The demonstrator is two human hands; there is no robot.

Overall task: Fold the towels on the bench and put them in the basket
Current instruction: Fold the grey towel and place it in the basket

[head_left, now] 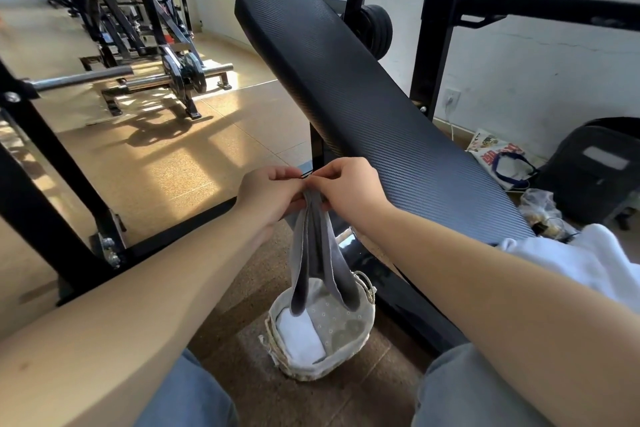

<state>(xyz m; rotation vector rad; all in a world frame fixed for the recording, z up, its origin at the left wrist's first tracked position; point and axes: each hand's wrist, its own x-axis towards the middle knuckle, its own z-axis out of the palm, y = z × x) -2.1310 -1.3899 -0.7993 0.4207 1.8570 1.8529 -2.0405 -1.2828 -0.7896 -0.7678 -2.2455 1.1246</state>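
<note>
Grey towel (313, 246) pinched at its top between both hands' fingers (332, 172)

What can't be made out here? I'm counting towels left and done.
Head view:
- White pile on the bench: cut off by the right edge; count unclear.
- Basket: the hanging grey towel hides part of its inside.
- Grey towel's top edge: hidden in the left hand and right hand.

No text can be read anywhere: the white tote bag (498, 154) lying low at the far right carries a colourful print with red characters, but these are too small and blurred to make out.
</note>
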